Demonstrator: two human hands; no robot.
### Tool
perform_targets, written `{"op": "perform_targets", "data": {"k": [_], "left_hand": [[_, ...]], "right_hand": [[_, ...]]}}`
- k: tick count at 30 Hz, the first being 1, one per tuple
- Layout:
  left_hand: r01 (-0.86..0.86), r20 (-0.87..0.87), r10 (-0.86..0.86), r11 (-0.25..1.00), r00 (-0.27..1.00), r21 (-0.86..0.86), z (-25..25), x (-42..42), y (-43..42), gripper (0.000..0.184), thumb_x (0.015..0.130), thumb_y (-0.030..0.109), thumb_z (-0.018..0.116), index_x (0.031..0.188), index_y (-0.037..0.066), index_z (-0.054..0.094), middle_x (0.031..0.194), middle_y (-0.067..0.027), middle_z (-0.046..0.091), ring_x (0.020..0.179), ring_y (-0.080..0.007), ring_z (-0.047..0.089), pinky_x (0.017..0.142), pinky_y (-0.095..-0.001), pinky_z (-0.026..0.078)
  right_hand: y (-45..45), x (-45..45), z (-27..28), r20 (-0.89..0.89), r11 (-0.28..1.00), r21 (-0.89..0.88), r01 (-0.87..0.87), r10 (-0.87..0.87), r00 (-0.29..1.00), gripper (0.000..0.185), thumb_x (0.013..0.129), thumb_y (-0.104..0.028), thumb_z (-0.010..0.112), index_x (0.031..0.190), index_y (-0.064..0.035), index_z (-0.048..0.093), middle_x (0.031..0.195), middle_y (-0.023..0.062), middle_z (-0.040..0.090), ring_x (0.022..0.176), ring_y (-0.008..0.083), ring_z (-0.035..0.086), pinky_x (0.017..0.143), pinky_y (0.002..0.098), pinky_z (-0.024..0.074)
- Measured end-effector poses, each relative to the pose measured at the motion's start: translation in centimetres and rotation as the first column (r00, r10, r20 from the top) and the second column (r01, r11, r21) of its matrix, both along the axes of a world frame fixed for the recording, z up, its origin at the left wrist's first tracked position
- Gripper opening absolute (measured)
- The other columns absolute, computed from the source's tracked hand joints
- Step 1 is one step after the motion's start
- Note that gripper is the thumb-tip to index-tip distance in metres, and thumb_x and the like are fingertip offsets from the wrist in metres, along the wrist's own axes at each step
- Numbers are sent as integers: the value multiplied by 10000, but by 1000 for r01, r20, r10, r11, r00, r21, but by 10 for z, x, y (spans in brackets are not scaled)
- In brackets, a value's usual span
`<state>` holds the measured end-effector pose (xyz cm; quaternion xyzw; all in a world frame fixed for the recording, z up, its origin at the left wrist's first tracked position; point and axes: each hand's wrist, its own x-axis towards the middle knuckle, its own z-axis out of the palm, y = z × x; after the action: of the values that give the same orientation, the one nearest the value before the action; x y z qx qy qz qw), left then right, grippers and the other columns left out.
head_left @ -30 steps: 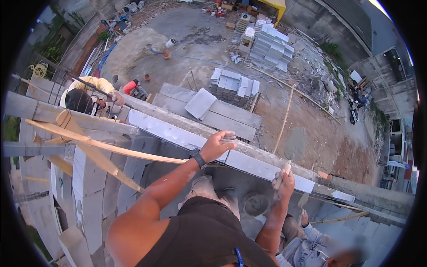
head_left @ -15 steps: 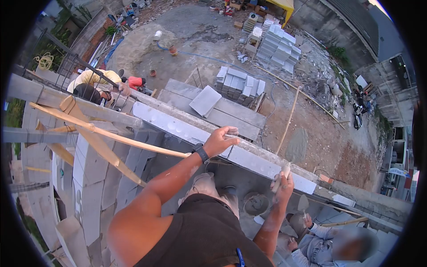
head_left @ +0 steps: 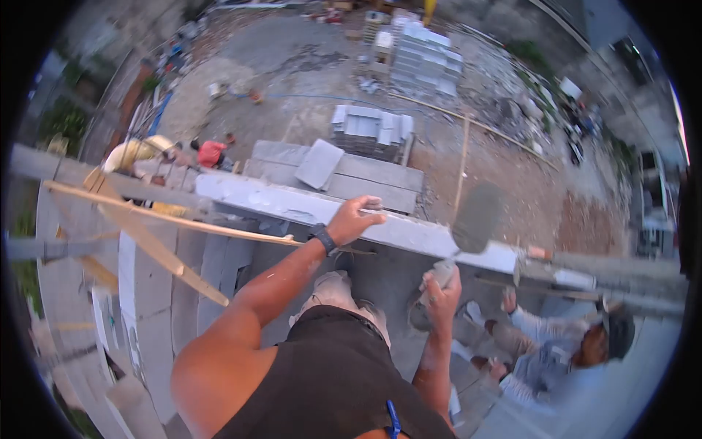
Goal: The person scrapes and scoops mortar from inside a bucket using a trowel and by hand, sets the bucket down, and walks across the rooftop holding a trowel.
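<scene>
A wall of pale blocks [head_left: 274,203] runs across the middle of the view. My left hand [head_left: 352,222] lies at the top of this wall, thumb and fingers apart, with nothing visible between them. My right hand [head_left: 442,298] is closed around the handle of a trowel [head_left: 477,218]. The trowel's grey, blurred blade points away from me and shows over the wall's edge; whether it touches the blocks I cannot tell. Beside my right hand, a mortar bucket [head_left: 420,316] is partly hidden.
A co-worker [head_left: 545,347] sits low at the right, close to my right arm. Wooden braces [head_left: 168,212] cross at the left. Beyond the wall, two people work near the yellow [head_left: 135,155] and red [head_left: 212,154] clothing. Stacked blocks [head_left: 371,132] stand on the ground below.
The view has shifted. My right hand has come down and left from the wall, and the trowel blade now shows larger. My left hand stays at the wall top. The co-worker's raised hand has moved.
</scene>
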<state>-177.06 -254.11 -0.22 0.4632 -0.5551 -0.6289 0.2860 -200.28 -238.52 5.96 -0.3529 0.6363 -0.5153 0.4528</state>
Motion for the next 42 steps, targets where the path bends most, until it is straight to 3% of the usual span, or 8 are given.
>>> {"op": "perform_targets", "data": {"k": [4,11,15,20,25,27,34,42], "left_hand": [[69,7,-69,998,998,5,7,-22,19,589,852,336,730,1295,-8,552,1250,-151,624,1085,-201,620,847,-327,529],[296,-45,-294,932,955,210,-3,-87,79,593,845,272,725,1334,7,520,1260,-135,623,1102,-208,617,819,-318,524],[465,46,-502,828,863,313,-13,-128,131,564,838,255,733,1299,-12,548,1232,-145,645,1088,-201,630,832,-333,527],[837,121,-856,516,502,183,-59,-168,174,541,841,267,724,1248,-55,573,1161,-170,669,1059,-226,646,882,-333,517],[923,144,-961,267,235,277,-75,-206,177,519,849,253,715,1252,-41,571,1172,-158,668,1066,-217,645,877,-344,519],[924,145,-978,190,149,333,-80,-223,170,522,852,247,711,1266,-34,564,1196,-157,661,1068,-218,645,864,-345,523],[929,279,-956,21,-89,369,-112,-274,142,532,855,273,695,1291,-1,562,1181,-122,658,1042,-211,651,805,-336,520],[888,318,-901,-134,-294,441,-124,-291,212,499,856,260,692,1287,36,578,1134,-72,662,1012,-210,654,805,-358,519]], "right_hand": [[41,-2,-4,-202,995,62,75,-61,978,295,840,-278,727,981,-61,584,752,26,605,644,111,536,590,302,462],[143,-11,-31,-441,986,83,142,-92,893,352,797,-303,739,1034,-80,604,818,203,667,754,403,651,651,409,506],[237,0,-75,-468,926,181,333,-217,857,364,779,-328,740,1027,-91,618,816,185,668,747,377,666,660,421,508],[340,26,-66,-430,706,367,605,-448,784,386,753,-338,748,1003,-72,622,826,149,660,754,238,637,712,393,501],[382,73,-69,-363,504,412,759,-674,644,373,763,-308,749,983,-44,603,767,95,618,702,183,575,664,375,483],[382,96,-59,-127,447,552,704,-789,601,386,780,-277,734,1044,-22,616,784,85,633,618,173,603,588,351,498],[356,200,-100,22,113,679,726,-991,134,303,799,-267,745,978,-52,627,721,32,606,524,125,569,478,301,461],[353,314,-167,-53,-284,777,562,-919,-391,286,815,-249,738,943,-20,625,657,44,586,486,150,563,442,327,440]]}}
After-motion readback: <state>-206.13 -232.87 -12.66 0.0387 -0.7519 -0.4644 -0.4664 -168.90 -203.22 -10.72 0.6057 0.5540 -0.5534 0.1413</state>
